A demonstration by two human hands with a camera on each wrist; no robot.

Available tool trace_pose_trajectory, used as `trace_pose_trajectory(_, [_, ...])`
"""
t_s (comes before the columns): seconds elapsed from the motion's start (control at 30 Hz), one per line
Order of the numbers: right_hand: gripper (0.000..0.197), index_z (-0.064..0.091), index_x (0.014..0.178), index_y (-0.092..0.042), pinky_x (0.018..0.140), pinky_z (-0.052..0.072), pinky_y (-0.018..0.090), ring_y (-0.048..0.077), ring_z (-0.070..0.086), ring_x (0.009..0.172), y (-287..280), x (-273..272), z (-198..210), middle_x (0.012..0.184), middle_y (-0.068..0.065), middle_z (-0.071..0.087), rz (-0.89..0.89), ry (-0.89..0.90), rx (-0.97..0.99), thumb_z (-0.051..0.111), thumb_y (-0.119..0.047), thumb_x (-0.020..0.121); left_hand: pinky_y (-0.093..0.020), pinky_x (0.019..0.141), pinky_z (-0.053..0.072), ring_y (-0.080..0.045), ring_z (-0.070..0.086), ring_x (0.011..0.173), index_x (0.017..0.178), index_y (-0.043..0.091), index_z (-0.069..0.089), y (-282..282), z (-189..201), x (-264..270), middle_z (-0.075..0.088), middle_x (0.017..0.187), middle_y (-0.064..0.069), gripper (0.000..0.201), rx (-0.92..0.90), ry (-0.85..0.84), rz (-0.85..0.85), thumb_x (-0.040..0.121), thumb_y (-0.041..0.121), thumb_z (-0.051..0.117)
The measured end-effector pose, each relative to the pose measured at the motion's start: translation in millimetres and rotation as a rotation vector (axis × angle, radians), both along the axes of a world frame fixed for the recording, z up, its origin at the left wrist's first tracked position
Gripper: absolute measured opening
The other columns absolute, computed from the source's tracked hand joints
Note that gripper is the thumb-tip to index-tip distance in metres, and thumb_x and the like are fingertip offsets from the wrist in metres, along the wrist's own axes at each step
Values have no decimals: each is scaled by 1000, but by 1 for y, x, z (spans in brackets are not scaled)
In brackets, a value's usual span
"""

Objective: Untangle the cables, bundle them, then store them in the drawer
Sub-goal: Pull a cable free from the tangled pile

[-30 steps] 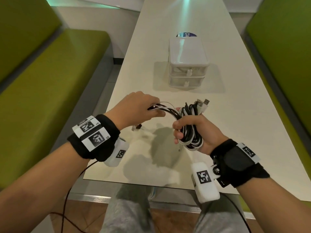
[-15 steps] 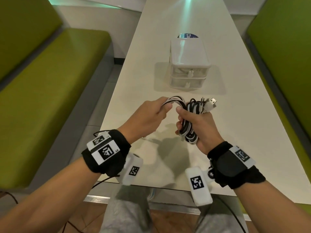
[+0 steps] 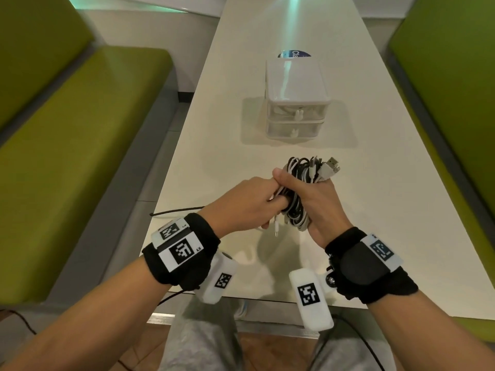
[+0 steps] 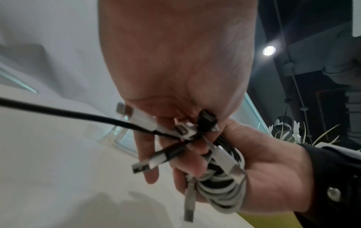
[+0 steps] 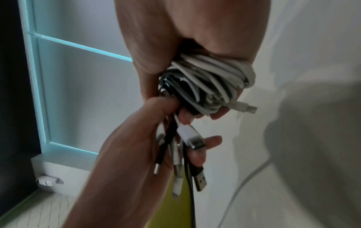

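A coiled bundle of black and white cables is held above the near part of the white table. My right hand grips the coil round its middle, plugs sticking out at the top. My left hand presses against it from the left, its fingers curled round the loose cable ends, whose plugs hang from that grip. The small white two-drawer unit stands farther back on the table, both drawers closed.
Green benches run along both sides of the table. A blue round sticker lies behind the drawer unit. A thin black wire crosses the table's left edge near my left wrist.
My left hand has moved right and down against the right hand, taking the loose cable ends round the coil. The right hand with the bundle has tilted and risen slightly.
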State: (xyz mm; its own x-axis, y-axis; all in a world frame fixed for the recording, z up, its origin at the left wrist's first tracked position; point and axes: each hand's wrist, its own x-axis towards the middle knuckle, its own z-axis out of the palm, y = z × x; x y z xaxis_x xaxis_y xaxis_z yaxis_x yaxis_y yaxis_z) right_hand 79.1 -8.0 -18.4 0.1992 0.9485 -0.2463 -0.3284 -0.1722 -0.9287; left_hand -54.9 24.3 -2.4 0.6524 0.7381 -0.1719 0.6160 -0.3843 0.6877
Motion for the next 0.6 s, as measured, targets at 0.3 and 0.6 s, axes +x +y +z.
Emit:
trace_pose_trajectory(0.3, [11,61,82,-4,60,52,35,24,64,64,0,3,-7,67,10,61,-188,211,-125,70,-2,78,-29,72,53,-8,68,64,152,24,13,-10,6,-1,68,71,6,60,1,91,-59,100,37,41])
trace_pose_trajectory(0.6, [14,61,84,0,56,51,35,26,61,63,-2,13,0,78,18,60,28,358,-62,69,-9,77,-32,67,54,-20,63,66,136,6,42,1,1,-11,72,86,-1,55,-421,-196,2,100,48,39])
